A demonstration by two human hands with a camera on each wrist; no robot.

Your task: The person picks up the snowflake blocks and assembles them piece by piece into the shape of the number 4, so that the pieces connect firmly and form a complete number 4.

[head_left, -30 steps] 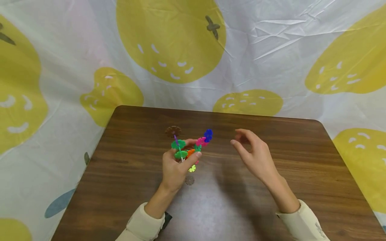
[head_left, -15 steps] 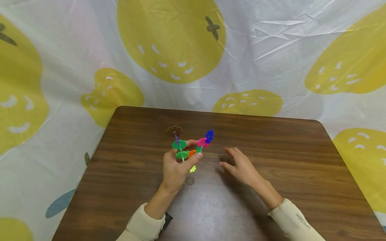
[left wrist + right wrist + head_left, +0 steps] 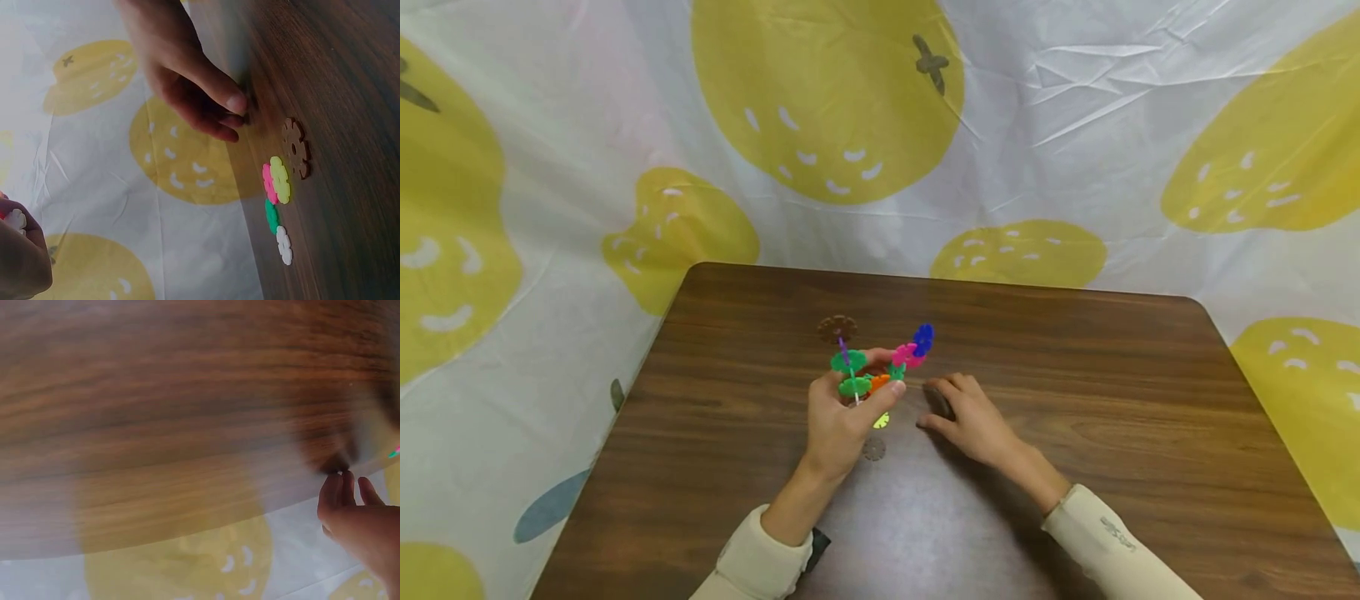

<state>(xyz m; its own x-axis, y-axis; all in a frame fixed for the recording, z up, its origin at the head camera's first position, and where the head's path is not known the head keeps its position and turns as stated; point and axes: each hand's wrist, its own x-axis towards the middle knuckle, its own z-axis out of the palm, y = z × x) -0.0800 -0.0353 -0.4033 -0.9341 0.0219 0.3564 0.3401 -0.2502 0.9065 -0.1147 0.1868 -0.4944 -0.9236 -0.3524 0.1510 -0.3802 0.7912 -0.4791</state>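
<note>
My left hand [image 3: 838, 417] grips a chain of interlocking flower-shaped plastic discs above the table. The chain shows a brown disc [image 3: 837, 328], green discs [image 3: 848, 361], an orange disc [image 3: 880, 382], a pink disc [image 3: 906, 356] and a blue disc [image 3: 923, 340]; its lower part is hidden by the fingers. Low over the table to the right, my right hand [image 3: 973, 423] has loosely bent fingers, thumb apart, with no disc visible between them. Loose discs lie near it: brown [image 3: 296, 149], yellow [image 3: 280, 180], pink [image 3: 269, 183], green [image 3: 271, 216] and white [image 3: 284, 245].
Both hands work over a dark wooden table [image 3: 1112, 375] with rounded far corners. Behind it hangs a pale curtain [image 3: 850, 233] printed with yellow fruit. In the head view, my left hand hides most of the loose discs.
My right hand has come down and left, from above the table's right middle to low beside the left hand. My left hand and its disc chain have barely shifted.
</note>
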